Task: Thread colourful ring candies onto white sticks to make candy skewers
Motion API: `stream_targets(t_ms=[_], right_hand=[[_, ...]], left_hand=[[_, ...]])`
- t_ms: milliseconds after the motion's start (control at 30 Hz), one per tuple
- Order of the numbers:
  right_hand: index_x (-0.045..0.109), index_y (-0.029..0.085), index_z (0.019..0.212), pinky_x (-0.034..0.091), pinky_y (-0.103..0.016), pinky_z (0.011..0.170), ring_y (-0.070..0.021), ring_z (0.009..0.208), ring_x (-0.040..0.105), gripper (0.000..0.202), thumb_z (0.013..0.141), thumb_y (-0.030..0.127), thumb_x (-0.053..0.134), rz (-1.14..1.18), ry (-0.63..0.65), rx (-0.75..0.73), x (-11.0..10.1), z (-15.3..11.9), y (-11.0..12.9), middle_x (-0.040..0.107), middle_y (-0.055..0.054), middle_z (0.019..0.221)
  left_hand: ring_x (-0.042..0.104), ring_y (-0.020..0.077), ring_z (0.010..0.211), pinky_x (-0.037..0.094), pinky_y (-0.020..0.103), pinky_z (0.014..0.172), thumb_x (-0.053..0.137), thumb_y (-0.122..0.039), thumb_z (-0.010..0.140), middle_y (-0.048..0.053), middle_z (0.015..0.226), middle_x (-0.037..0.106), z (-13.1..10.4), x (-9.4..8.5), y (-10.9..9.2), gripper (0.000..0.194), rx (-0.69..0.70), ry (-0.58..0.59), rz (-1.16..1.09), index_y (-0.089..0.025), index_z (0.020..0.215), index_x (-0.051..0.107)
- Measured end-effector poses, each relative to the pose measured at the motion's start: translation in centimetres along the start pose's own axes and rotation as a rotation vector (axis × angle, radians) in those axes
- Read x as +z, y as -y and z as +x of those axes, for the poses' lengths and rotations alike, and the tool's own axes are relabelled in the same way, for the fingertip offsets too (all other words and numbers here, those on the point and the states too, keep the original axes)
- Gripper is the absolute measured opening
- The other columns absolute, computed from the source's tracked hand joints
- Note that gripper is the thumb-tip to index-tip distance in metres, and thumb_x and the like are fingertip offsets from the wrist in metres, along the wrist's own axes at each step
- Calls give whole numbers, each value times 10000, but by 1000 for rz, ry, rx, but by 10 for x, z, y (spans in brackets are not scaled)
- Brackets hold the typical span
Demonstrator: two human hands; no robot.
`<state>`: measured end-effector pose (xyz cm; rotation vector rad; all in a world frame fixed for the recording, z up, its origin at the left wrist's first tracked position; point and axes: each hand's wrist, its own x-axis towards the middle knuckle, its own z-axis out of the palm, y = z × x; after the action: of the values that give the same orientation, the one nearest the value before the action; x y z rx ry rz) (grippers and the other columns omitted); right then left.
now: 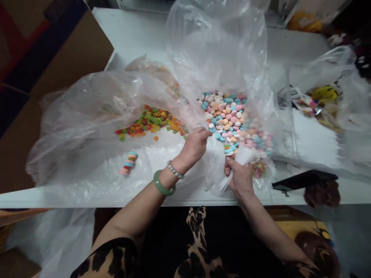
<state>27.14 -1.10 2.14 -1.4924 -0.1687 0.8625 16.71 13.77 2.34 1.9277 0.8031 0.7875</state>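
Note:
My left hand (194, 146), with a green bangle and a beaded bracelet at its wrist, is closed near the left edge of the pastel candies (227, 116); what its fingertips hold, if anything, is too small to name. White paper sticks (245, 155) are gripped in my right hand (241, 177), and a short stack of candies (230, 149) shows at its fingertips. Pastel candies lie in an open clear plastic bag (216, 50). Small ring candies (156, 117) in red, green, yellow and orange spill from another bag (95, 96). A striped candy stack (129, 163) lies at the left.
A large cardboard box (72, 58) stands at the left. Beside my right hand is a small bag of colourful candies (259, 170). Farther right are a dark phone-like object (305, 180), white paper pieces (314, 143) and a plastic bag with yellow packets (326, 94). The white table's (139, 23) front edge runs before me.

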Motion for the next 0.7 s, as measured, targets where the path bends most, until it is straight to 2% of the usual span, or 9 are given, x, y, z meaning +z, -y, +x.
stream_targets(t_ms=[100,200,267,367,433,467,567,633,700], right_hand=[[581,159,675,297,-191,309,-69,338,425,194,590,235,738,27,-63,-34,-14,11,6,520,56,474],[590,155,678,296,-188,303,-71,346,427,195,582,235,739,34,-49,5,-23,15,2,524,51,473],[590,153,667,295,-187,301,-71,345,425,184,584,234,734,34,-40,21,-28,16,-3,528,46,471],[586,153,648,290,-189,299,-66,334,416,169,591,231,725,52,-26,35,-34,20,-6,532,43,473],[586,155,647,291,-186,301,-66,342,420,174,578,226,728,74,-23,54,-36,24,-6,531,45,476],[587,156,649,292,-184,302,-66,347,422,179,570,226,731,84,-23,67,-37,25,-5,528,46,474],[584,160,649,291,-179,302,-65,356,418,190,551,229,731,102,-16,116,-38,29,-5,517,51,463],[579,163,648,293,-177,304,-64,359,416,187,556,235,725,107,-12,128,-39,29,-4,516,52,461],[572,164,644,292,-177,305,-62,359,415,183,565,234,721,113,-14,113,-41,29,-4,518,52,464]], left_hand=[[546,217,839,386,320,768,465,-55,797,102,865,626,29,48,5,258,107,214,138,-160,800,701],[531,242,837,381,362,796,516,-68,779,129,857,610,38,75,20,186,84,286,368,-136,819,685],[524,251,849,381,379,804,490,-93,817,138,871,608,27,78,26,197,109,309,442,-138,848,679],[520,237,823,388,364,791,468,-100,833,109,808,604,-4,67,30,215,113,374,396,-162,788,669],[532,215,803,399,337,780,517,-84,784,77,793,618,-22,53,30,191,2,349,283,-181,805,680],[542,201,792,405,323,774,546,-80,754,60,802,632,-27,47,30,195,-79,296,202,-190,829,688],[554,165,738,422,281,720,629,-127,700,22,784,644,-29,42,26,159,-290,137,-75,-194,826,702],[532,141,668,420,261,659,649,-182,712,5,735,619,-20,52,21,180,-366,108,-246,-187,882,707],[499,122,612,414,252,628,626,-196,746,-7,711,588,-9,70,14,264,-375,117,-326,-191,1002,691]])
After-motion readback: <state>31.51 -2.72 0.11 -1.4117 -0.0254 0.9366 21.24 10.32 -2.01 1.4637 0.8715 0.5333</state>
